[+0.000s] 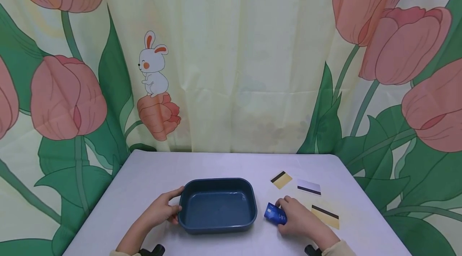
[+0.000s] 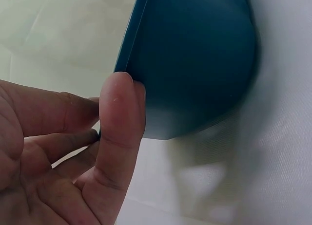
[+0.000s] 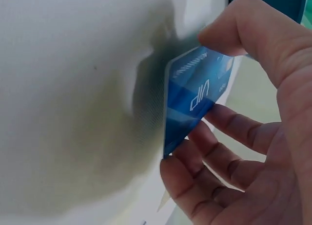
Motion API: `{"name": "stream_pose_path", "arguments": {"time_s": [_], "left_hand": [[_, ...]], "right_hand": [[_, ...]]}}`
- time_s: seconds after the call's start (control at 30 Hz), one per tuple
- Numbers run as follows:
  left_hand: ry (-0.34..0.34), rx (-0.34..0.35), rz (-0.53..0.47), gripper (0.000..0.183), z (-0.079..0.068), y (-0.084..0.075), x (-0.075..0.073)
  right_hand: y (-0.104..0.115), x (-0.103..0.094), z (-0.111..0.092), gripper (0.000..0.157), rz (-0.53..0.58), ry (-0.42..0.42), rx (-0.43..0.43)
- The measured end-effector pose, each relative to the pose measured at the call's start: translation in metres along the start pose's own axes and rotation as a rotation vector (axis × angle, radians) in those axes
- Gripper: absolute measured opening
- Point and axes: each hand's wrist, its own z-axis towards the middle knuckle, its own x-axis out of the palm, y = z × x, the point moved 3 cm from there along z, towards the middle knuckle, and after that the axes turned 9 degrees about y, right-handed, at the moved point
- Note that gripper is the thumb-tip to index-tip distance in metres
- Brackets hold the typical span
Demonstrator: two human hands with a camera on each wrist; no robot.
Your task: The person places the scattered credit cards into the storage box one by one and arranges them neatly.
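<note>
My left hand (image 1: 162,210) holds the dark blue rectangular box (image 1: 218,230) at its left side, fingers and thumb at the rim. In the left wrist view, fingertips (image 2: 119,93) lie against the outer wall of the box (image 2: 195,54). My right hand (image 1: 297,218) grips a blue VIP card (image 1: 275,214) to the right of the box. Thumb and fingers hold the card (image 3: 195,96) by opposite edges in the right wrist view. It is tilted there, its printed face showing, close over the white tabletop.
Three cards lie at the right: a gold card (image 1: 281,179) at the back, a silvery card (image 1: 309,187) and another gold card (image 1: 326,216) by the right hand, each with a dark stripe. A tulip-printed curtain (image 1: 231,67) hangs behind the white table (image 1: 159,167).
</note>
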Motion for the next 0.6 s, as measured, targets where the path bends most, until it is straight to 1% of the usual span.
{"name": "stream_pose_path", "arguments": {"time_s": [0.1,0.2,0.37,0.6], "left_hand": [[0.009,-0.001,-0.002,0.068,0.0,0.0,-0.001],[0.007,-0.005,-0.003,0.068,0.0,-0.002,-0.001],[0.001,-0.023,0.008,0.067,-0.001,-0.004,-0.001],[0.0,-0.034,-0.002,0.067,-0.002,-0.005,0.0]], "right_hand": [[0.001,-0.005,0.0,0.062,0.002,-0.025,0.019],[0.003,-0.015,-0.002,0.062,-0.014,-0.077,0.021],[0.005,-0.03,-0.006,0.061,-0.04,-0.177,0.012],[0.009,-0.045,-0.008,0.06,-0.015,-0.274,-0.009]]}}
